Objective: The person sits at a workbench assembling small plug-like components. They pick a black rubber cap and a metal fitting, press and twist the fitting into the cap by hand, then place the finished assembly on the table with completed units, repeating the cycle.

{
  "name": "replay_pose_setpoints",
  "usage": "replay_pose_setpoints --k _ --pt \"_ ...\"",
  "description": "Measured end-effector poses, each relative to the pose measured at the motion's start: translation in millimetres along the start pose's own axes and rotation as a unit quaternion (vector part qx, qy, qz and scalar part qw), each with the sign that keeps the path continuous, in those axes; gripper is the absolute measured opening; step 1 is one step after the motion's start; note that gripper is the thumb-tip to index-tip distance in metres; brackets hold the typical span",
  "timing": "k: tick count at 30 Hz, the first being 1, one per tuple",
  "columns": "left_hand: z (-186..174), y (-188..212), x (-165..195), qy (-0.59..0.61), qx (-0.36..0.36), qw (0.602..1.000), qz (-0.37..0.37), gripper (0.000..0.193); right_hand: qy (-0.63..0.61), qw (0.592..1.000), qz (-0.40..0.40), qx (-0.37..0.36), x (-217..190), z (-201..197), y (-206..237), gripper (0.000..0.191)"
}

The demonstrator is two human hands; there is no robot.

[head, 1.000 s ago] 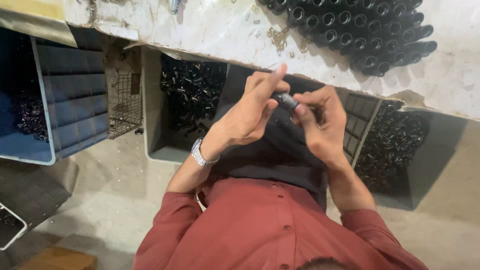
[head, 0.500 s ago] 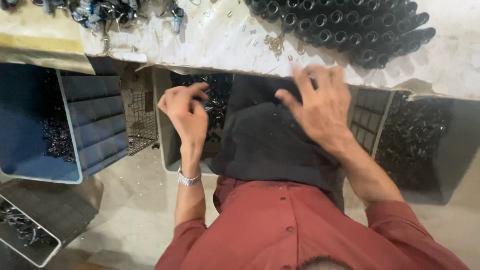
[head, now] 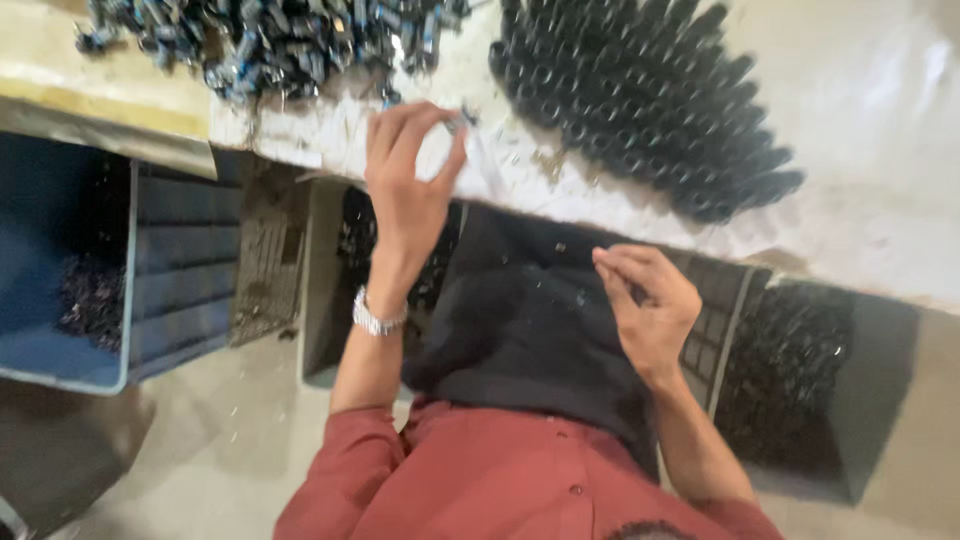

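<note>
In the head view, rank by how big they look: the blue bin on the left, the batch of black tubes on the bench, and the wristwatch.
1. blue bin, though the picture edge cuts it off.
2. batch of black tubes, somewhat smaller, but farther from the camera, so this ranking is unsure.
3. wristwatch, by far the smallest.

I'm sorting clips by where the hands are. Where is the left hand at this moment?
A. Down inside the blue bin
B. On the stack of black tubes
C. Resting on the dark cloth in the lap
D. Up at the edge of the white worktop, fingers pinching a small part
D: the left hand is raised to the edge of the worktop, fingertips on a small part, while the right hand is over the dark cloth.
</note>
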State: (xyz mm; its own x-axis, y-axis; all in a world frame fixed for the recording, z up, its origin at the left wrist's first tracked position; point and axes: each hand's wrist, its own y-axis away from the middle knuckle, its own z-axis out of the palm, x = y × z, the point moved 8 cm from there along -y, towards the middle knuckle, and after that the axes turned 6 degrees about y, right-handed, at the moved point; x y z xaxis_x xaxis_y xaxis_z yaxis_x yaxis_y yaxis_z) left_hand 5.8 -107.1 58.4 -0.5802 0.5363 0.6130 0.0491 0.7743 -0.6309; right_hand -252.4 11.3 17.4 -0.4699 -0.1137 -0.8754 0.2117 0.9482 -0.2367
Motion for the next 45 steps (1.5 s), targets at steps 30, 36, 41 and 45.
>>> replay_pose_setpoints --k 30,36,41,45 --pt "55.9 46.3 -10.0 0.194 -0.186 0.909 -0.317 0.016 -0.301 0.938 0.013 -0.172 0.5 17.8 -1.2 0.023" --pt "69.6 -3.4 -28.2 0.067 -0.028 0.995 -0.069 0.032 -0.559 0.802 0.139 -0.158 14.8 25.9 6.9 0.035" --pt "71.7 -9.4 -36.5 0.110 -0.006 0.990 -0.091 0.029 -0.585 0.768 0.157 -0.210 19.6 32.5 21.9 0.040" --pt "82.7 -11.1 -40.7 0.089 -0.057 0.990 -0.088 0.028 -0.604 0.757 0.155 -0.193 17.8 36.0 18.9 0.036"
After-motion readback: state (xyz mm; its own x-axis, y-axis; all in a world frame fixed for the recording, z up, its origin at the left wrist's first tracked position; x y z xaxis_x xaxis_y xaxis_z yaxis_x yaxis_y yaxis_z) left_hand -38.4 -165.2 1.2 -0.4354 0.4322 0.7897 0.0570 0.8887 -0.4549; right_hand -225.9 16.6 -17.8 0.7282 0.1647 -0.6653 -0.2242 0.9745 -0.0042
